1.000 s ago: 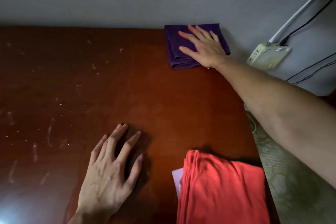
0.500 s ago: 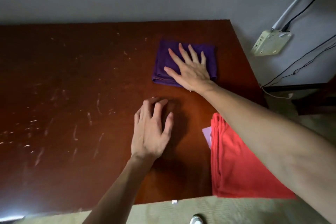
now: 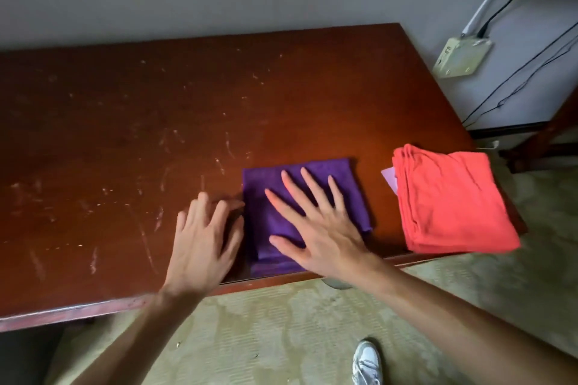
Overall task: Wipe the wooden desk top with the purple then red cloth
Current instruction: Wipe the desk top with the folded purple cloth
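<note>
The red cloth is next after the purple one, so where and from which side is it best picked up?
Judging by its pose, take the red cloth by its left folded edge, where the layers stack thick beside the purple cloth. Come from above with the right hand, the nearer one, pinching all the layers so the fold stays together.

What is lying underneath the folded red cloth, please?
A pale lilac corner pokes out from under the red cloth on the desk; the rest is covered.
</note>
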`<action>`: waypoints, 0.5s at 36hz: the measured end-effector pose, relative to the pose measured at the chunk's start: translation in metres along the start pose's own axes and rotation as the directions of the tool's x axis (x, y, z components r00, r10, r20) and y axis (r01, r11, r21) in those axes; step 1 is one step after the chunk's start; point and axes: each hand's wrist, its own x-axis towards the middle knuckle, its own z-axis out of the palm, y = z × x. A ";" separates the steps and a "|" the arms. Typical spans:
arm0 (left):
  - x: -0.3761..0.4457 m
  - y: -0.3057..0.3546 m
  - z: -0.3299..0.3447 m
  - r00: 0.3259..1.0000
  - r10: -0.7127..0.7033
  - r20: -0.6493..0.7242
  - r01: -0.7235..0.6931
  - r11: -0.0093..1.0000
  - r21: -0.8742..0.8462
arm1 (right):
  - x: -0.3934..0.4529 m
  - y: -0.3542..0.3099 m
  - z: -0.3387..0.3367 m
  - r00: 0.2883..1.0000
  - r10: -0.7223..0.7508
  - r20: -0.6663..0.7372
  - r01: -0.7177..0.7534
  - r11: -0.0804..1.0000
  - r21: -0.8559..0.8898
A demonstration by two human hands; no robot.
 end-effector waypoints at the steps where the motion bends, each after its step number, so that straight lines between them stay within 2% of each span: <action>1: -0.002 -0.006 -0.004 1.000 0.016 0.006 -0.016 1.000 0.019 | -0.005 -0.007 0.001 1.000 -0.006 0.000 0.006 1.000 0.003; 5: -0.010 -0.032 -0.014 0.996 0.079 0.037 -0.082 0.993 0.088 | -0.003 -0.016 0.001 1.000 -0.022 0.016 0.022 1.000 -0.006; 7: -0.016 -0.041 -0.017 0.991 0.130 0.034 -0.133 0.984 0.116 | 0.007 -0.008 -0.002 0.996 -0.074 0.042 0.074 0.997 -0.010; 12: -0.023 -0.055 -0.017 0.990 0.126 0.056 -0.131 0.985 0.111 | 0.063 0.019 -0.012 0.957 -0.262 0.122 0.265 0.964 -0.013; 18: -0.027 -0.058 -0.011 0.986 0.133 0.101 -0.145 0.982 0.119 | 0.144 0.049 -0.012 0.949 -0.295 0.115 0.297 0.955 0.000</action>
